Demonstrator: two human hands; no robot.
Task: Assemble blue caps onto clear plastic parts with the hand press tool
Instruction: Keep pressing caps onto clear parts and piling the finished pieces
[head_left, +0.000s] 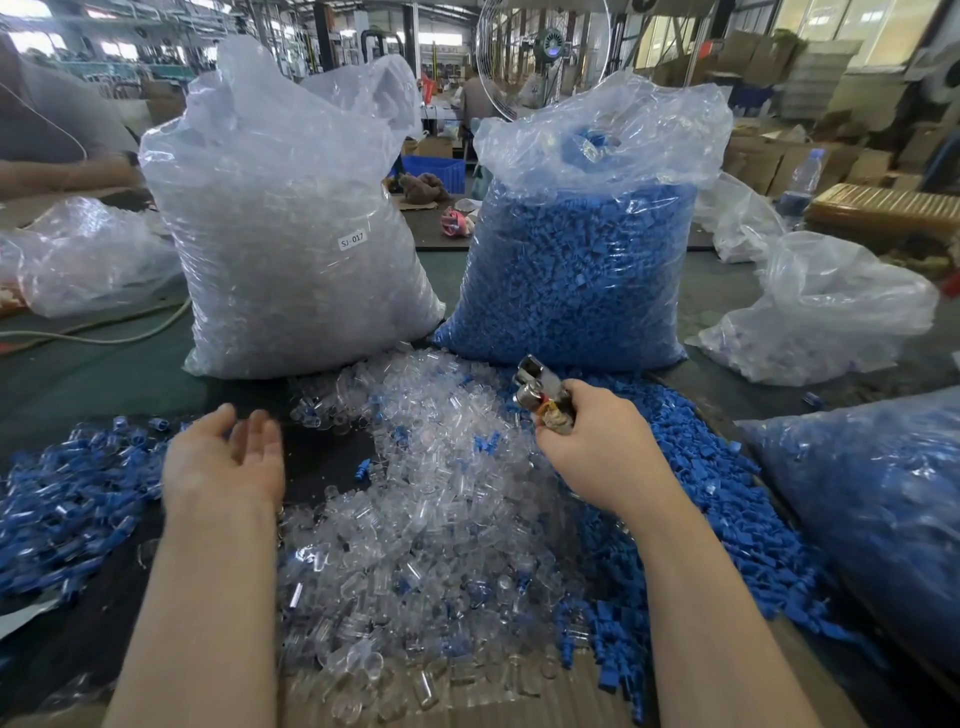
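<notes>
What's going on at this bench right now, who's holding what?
A person is working at a table heaped with parts. The right hand grips the metal hand press tool above the loose clear plastic parts, with loose blue caps to its right. The left hand is open and holds nothing, next to a pile of assembled pieces at the left. Two big bags stand behind, one of clear parts, one of blue caps.

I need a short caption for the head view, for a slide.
Right hand grips the press tool over clear parts; left hand open, empty.
</notes>
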